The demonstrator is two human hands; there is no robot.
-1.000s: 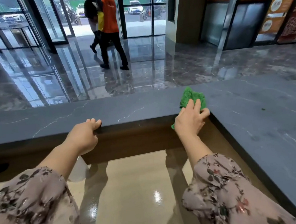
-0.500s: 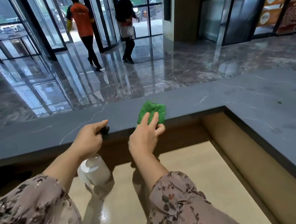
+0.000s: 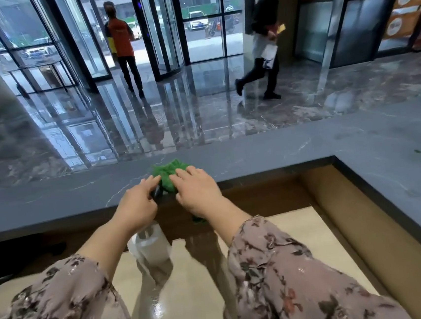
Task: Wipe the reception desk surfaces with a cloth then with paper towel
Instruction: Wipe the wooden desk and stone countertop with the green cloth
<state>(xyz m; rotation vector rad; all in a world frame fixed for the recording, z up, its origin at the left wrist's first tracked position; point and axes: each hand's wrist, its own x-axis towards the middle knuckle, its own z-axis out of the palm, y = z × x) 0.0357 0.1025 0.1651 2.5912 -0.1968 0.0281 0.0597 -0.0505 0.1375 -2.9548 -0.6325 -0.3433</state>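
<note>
Lighting: daylight through far glass entrance doors; streaked reflections on glossy dark marble floor. Glare spot and arm shadows on near cream lower desktop. Edges bowed. Walking figure in dark clothes blurred.

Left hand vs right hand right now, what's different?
The left hand grips the top of a white spray bottle that hangs below the edge of the grey counter; the right hand holds no bottle. The right hand lies fairly flat on the green cloth, pressing it onto the counter; the left hand's fingertips only reach the cloth's left edge. Both sit at the counter's near edge.
</note>
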